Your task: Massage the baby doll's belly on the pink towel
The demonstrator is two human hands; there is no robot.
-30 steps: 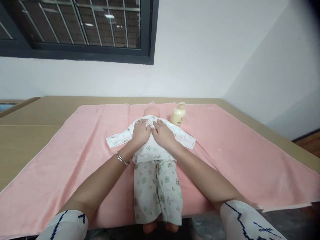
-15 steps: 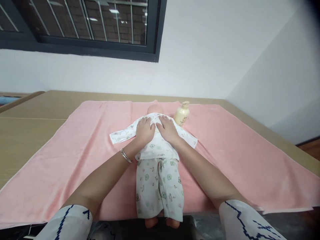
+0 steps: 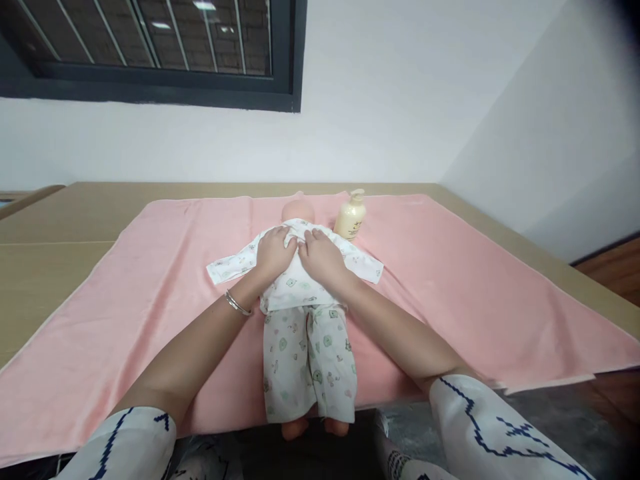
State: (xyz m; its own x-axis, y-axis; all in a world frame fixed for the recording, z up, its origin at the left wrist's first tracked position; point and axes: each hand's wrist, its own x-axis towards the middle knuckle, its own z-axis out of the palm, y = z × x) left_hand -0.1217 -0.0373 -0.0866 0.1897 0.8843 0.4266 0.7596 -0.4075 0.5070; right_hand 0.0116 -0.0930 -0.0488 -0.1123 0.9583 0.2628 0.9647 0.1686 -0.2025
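A baby doll lies stretched out with its feet (image 3: pixel 295 429) towards me and its bald head (image 3: pixel 299 211) at the far end. It wears a white printed long-sleeved top (image 3: pixel 295 290) and matching trousers (image 3: pixel 285 363). My left hand (image 3: pixel 275 253) rests palm down on the upper left of the top, fingers stretched forward. On the upper right, my right hand (image 3: pixel 323 259) lies the same way. The thumbs are close together but apart, and the cloth between the hands is wrinkled. Whether the doll lies face up or down, I cannot tell.
A cream pump bottle (image 3: pixel 350 217) stands just right of the doll's head. Pink cloth (image 3: pixel 450 293) covers much of the wooden table (image 3: pixel 55 213). A white wall (image 3: pixel 370 120) with a dark-framed window (image 3: pixel 285 93) rises behind.
The view has shifted, so the doll and bottle appear slightly further left and higher. Both hands stay on the top; their fingers look a little more bent, and the cloth between them more wrinkled.
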